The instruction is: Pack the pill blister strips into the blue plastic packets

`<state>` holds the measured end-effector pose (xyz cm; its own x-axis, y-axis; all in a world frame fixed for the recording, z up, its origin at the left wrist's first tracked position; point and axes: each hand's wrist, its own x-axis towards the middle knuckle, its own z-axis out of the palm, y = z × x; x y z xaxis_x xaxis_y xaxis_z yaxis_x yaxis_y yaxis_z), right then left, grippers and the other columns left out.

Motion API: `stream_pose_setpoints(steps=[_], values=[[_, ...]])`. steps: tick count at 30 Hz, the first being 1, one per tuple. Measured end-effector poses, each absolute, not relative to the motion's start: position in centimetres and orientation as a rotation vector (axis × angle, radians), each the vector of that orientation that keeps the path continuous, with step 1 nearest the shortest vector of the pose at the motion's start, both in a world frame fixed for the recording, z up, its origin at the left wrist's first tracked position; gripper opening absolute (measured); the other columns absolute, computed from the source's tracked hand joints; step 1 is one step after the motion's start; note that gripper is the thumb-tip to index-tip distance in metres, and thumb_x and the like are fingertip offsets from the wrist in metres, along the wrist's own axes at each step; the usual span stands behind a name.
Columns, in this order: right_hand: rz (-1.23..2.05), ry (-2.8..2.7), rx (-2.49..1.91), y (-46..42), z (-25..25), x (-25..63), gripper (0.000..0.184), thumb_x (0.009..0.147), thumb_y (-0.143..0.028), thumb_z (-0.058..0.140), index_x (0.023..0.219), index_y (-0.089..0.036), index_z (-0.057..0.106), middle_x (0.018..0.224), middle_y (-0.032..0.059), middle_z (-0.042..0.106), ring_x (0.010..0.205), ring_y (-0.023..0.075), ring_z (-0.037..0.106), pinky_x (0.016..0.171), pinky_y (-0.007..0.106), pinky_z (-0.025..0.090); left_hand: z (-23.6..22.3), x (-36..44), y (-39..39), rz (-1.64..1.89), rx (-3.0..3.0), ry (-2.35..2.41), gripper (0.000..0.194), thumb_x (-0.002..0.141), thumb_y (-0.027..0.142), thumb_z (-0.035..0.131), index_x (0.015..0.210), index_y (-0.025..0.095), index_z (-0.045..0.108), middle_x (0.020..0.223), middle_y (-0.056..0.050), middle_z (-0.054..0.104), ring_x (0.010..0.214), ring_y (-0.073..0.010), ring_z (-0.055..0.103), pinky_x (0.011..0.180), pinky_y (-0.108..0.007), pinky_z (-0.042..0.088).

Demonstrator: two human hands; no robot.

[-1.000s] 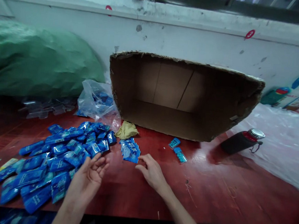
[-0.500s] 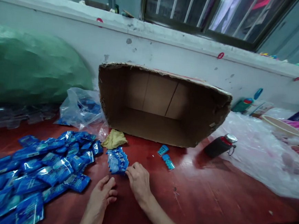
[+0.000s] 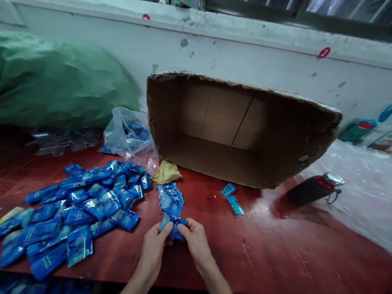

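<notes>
Between my two hands is a blue packet (image 3: 175,227), thumbs on top of it. My left hand (image 3: 153,248) grips its left side, and my right hand (image 3: 198,242) pinches its right side. Just beyond them lies an overlapping stack of flat blue packets (image 3: 170,197) on the red table. A large heap of glossy, filled blue packets (image 3: 86,206) spreads to the left of my left hand. Two small blue-green packs (image 3: 235,205) lie to the right, in front of the box.
A big open cardboard box (image 3: 215,160) lies on its side at the back. Right of it, a dark bottle (image 3: 311,191) leans over near clear plastic sheeting (image 3: 358,200). A yellow cloth (image 3: 167,173), a clear bag (image 3: 125,132) and a green sack (image 3: 52,81) are at the left.
My right hand has drawn a blue packet from the near end of the stack towards me. My left hand, empty before, has closed on it too. The view has shifted left and down.
</notes>
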<state>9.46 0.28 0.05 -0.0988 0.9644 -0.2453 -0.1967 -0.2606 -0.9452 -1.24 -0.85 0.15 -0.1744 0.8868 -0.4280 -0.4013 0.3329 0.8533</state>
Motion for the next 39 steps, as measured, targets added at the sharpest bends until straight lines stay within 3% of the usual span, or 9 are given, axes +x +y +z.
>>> stream_pose_setpoints(steps=[9,18,22,26,29,32,36,39], values=[[1.434,-0.954,-1.245,-0.8,-1.0,8.2,0.020,0.073,-0.033,0.052,0.068,-0.014,0.056,0.058,-0.0032,0.051,0.052,0.0094,0.043,0.050,0.020,0.037,0.2,-0.5,-1.1,1.263,0.464,1.239,0.023,0.057,0.032,0.069,0.061,0.012,0.059,0.048,0.003,0.055,0.044,-0.0084,0.046,0.044,-0.021,0.037],[1.384,-0.962,-1.258,-1.3,-1.9,7.9,0.027,0.080,-0.038,0.045,0.061,-0.018,0.045,0.053,-0.0053,0.044,0.049,0.0091,0.042,0.044,0.018,0.034,-0.4,0.1,-1.2,1.278,0.464,1.225,0.033,0.057,0.042,0.068,0.053,0.015,0.050,0.041,0.007,0.044,0.038,-0.0062,0.040,0.038,-0.020,0.032],[1.395,-1.039,-1.260,-1.5,-0.9,8.4,0.031,0.081,-0.040,0.043,0.059,-0.018,0.045,0.051,-0.0046,0.044,0.047,0.0099,0.042,0.044,0.020,0.035,0.2,-0.3,-1.5,1.185,0.437,1.154,0.031,0.058,0.041,0.068,0.060,0.013,0.054,0.047,0.003,0.053,0.042,-0.0082,0.047,0.041,-0.020,0.038],[1.045,-1.452,-1.365,-0.7,0.7,11.2,0.033,0.085,-0.035,0.038,0.063,-0.017,0.054,0.062,-0.0005,0.053,0.060,0.0134,0.049,0.057,0.023,0.039,0.7,-1.1,-1.7,1.116,0.350,1.115,0.029,0.057,0.036,0.071,0.065,0.012,0.057,0.052,0.001,0.058,0.045,-0.0085,0.052,0.042,-0.019,0.041],[0.399,-1.635,-1.690,1.4,1.1,15.7,0.022,0.082,-0.029,0.046,0.094,-0.016,0.059,0.096,0.0095,0.058,0.091,0.0227,0.050,0.078,0.034,0.037,0.6,-1.5,-1.8,1.087,0.256,1.127,0.027,0.059,0.035,0.070,0.059,0.013,0.053,0.044,0.003,0.053,0.042,-0.0091,0.052,0.038,-0.018,0.040],[-0.044,-1.598,-2.152,3.5,0.4,20.1,0.032,0.081,-0.023,0.046,0.110,-0.012,0.053,0.107,0.0201,0.053,0.097,0.0320,0.046,0.075,0.042,0.035,0.6,-1.6,-1.8,1.045,0.181,1.126,0.025,0.066,0.033,0.065,0.057,0.014,0.051,0.040,0.003,0.051,0.042,-0.0104,0.054,0.037,-0.018,0.043],[-0.032,-1.692,-2.185,3.4,-1.1,21.4,0.028,0.079,-0.017,0.047,0.106,-0.015,0.057,0.089,0.0157,0.059,0.082,0.0289,0.052,0.069,0.039,0.037,0.6,-1.4,-1.7,0.990,0.089,1.160,0.021,0.073,0.028,0.059,0.059,0.013,0.053,0.040,0.001,0.052,0.041,-0.0104,0.055,0.037,-0.018,0.045],[0.178,-1.798,-1.947,1.5,-1.5,19.2,0.029,0.078,-0.018,0.049,0.105,-0.022,0.056,0.093,0.0099,0.060,0.086,0.0252,0.053,0.074,0.037,0.039,0.6,-1.4,-1.6,0.980,0.034,1.195,0.023,0.075,0.027,0.056,0.058,0.013,0.052,0.040,0.001,0.052,0.040,-0.0102,0.055,0.037,-0.018,0.045]])
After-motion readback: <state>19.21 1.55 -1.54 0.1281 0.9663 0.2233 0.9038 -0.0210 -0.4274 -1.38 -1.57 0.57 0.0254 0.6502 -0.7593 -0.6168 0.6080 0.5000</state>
